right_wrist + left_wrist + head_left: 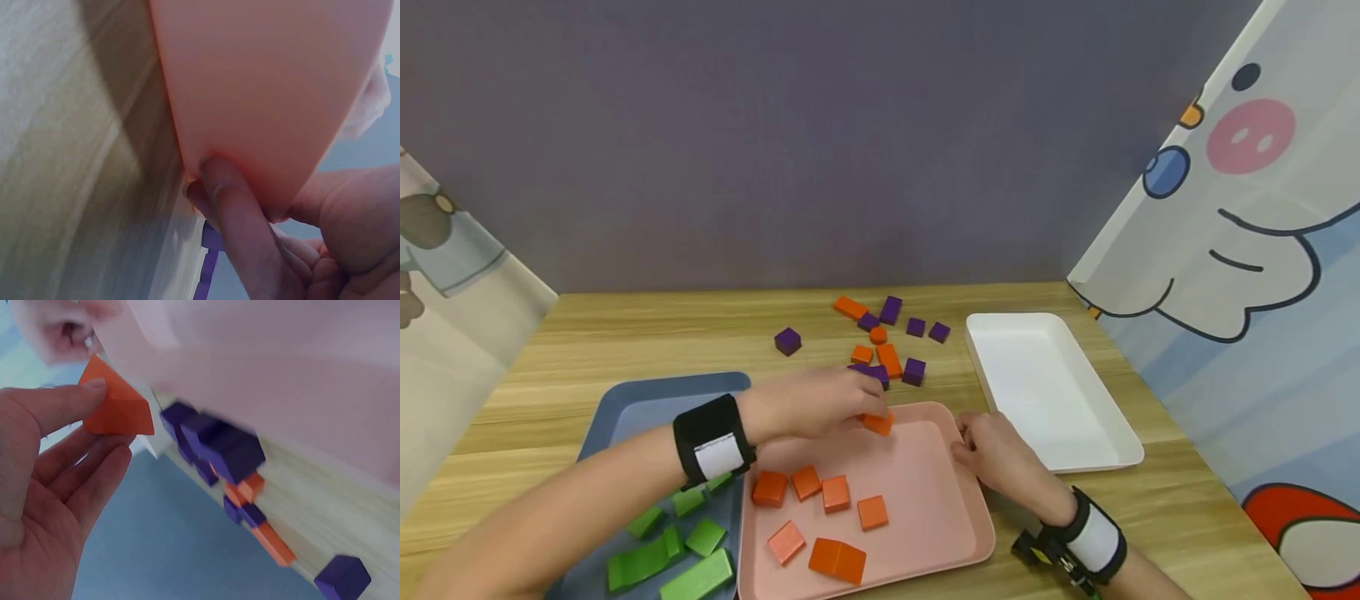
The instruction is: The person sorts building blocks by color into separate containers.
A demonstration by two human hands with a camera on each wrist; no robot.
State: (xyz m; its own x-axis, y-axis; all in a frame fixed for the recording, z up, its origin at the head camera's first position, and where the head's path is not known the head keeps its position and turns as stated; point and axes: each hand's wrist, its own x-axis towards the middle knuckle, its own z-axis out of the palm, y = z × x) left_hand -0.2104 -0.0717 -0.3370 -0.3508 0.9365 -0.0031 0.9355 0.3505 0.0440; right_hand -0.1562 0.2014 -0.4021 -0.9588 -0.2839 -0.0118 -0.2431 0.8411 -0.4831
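Note:
My left hand (816, 404) pinches an orange wedge-shaped block (119, 406) between thumb and fingers, over the far side of the pink tray (925, 500). Inside that tray lie several orange blocks (835, 493), most of them toward its left and near side. At the tray's far right corner my right hand (1000, 450) grips the wall. In the right wrist view its fingertips (219, 172) press the outside of the wall; the thumb's tip is hidden behind the rim.
A blue tray (670, 385) with several green blocks (700, 575) stands on the left, partly under my left forearm. To the right is a white tray (1052, 383). Several purple blocks (914, 372) and orange ones (889, 360) lie scattered beyond the pink tray, before a grey wall.

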